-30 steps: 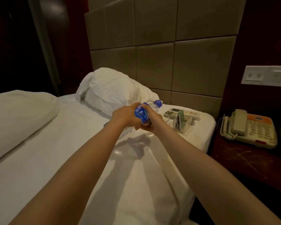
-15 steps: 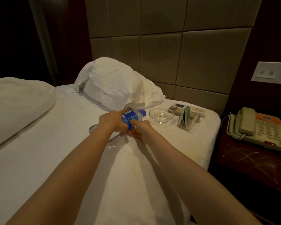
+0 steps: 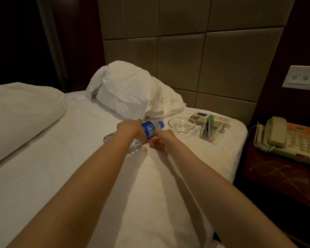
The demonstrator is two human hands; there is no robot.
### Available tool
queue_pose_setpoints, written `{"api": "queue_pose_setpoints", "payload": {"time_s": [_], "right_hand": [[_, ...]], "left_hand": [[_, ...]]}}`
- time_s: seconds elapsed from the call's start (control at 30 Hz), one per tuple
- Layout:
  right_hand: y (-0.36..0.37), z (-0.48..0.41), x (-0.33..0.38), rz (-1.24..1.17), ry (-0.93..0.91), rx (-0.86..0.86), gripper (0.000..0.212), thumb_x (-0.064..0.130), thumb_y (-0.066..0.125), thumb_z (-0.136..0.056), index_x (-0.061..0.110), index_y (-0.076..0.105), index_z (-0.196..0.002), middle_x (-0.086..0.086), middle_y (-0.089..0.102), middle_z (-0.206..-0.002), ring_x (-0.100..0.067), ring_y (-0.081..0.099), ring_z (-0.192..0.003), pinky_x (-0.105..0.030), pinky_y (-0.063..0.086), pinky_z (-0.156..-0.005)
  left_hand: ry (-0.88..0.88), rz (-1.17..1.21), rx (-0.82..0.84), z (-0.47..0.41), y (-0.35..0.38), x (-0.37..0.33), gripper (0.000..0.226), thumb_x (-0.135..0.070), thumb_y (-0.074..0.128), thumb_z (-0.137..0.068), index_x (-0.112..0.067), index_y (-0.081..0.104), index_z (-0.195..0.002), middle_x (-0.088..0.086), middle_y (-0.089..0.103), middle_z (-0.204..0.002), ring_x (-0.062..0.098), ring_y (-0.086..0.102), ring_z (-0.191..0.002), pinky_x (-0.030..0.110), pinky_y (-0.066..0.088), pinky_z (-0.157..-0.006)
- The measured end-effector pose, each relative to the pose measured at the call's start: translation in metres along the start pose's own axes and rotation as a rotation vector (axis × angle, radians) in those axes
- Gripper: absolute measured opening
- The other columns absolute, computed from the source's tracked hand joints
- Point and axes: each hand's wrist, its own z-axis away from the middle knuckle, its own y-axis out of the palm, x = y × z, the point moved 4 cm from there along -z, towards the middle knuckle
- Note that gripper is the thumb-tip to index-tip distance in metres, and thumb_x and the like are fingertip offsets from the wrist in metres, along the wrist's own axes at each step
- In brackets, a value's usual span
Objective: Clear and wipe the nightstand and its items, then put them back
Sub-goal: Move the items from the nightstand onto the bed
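Observation:
A water bottle with a blue label and blue cap lies low over the white bed sheet, cap pointing right. My left hand grips its body from the left. My right hand holds it from the right and below, fingertips against the sheet. A second clear bottle lies on the sheet, mostly hidden under my left forearm. The dark wooden nightstand stands at the right of the bed and carries a beige and orange telephone.
On the bed beyond my hands sit a clear glass bowl, an acrylic card holder and a remote control. A crumpled pillow leans at the padded headboard. A folded duvet lies left. A wall socket panel is above the nightstand.
Both hands have lowered the blue-labelled bottle from above the bed down to the sheet. The glass bowl, hidden behind them a second ago, now shows.

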Motion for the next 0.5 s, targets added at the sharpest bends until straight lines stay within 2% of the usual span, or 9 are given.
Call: {"api": "queue_pose_setpoints", "payload": {"time_s": [0.13, 0.2, 0.37, 0.43, 0.5], "right_hand": [[-0.004, 0.008, 0.007, 0.022, -0.015, -0.003, 0.024, 0.006, 0.052, -0.091, -0.005, 0.05, -0.113, -0.014, 0.055, -0.066, -0.02, 0.055, -0.054, -0.028, 0.053, -0.049], [-0.007, 0.012, 0.011, 0.008, -0.027, -0.004, 0.02, 0.005, 0.05, -0.091, -0.004, 0.049, -0.108, -0.013, 0.054, -0.065, -0.02, 0.054, -0.054, -0.028, 0.053, -0.053], [-0.025, 0.017, 0.022, -0.027, -0.057, -0.041, 0.03, 0.004, 0.049, -0.093, -0.01, 0.047, -0.12, -0.015, 0.054, -0.069, -0.021, 0.055, -0.059, -0.034, 0.054, -0.064], [-0.034, 0.022, 0.029, -0.033, -0.063, -0.051, 0.03, 0.005, 0.05, -0.093, -0.01, 0.049, -0.119, -0.016, 0.053, -0.07, -0.024, 0.057, -0.065, -0.035, 0.054, -0.068], [-0.045, 0.027, 0.035, -0.044, -0.068, -0.068, 0.031, 0.004, 0.049, -0.093, -0.009, 0.047, -0.122, -0.019, 0.058, -0.08, -0.027, 0.062, -0.076, -0.032, 0.052, -0.073]], "left_hand": [[-0.013, -0.022, -0.054, 0.004, -0.009, -0.002, 0.072, -0.045, 0.072, -0.073, -0.019, 0.04, -0.133, 0.004, 0.054, -0.126, 0.025, 0.054, -0.115, 0.035, 0.043, -0.088], [-0.019, -0.02, -0.104, 0.006, -0.016, -0.004, 0.062, -0.04, 0.067, -0.079, -0.018, 0.043, -0.131, 0.004, 0.055, -0.124, 0.025, 0.054, -0.114, 0.034, 0.042, -0.085], [0.031, 0.072, -0.233, 0.013, -0.036, -0.024, 0.048, -0.035, 0.056, -0.089, -0.017, 0.044, -0.132, 0.006, 0.056, -0.124, 0.024, 0.055, -0.111, 0.031, 0.042, -0.081], [0.06, 0.112, -0.267, 0.016, -0.042, -0.037, 0.048, -0.036, 0.056, -0.09, -0.017, 0.045, -0.132, 0.007, 0.056, -0.125, 0.024, 0.055, -0.111, 0.03, 0.042, -0.082], [0.088, 0.13, -0.283, 0.018, -0.045, -0.052, 0.045, -0.036, 0.056, -0.09, -0.017, 0.047, -0.13, 0.006, 0.056, -0.124, 0.023, 0.056, -0.109, 0.029, 0.042, -0.081]]}}
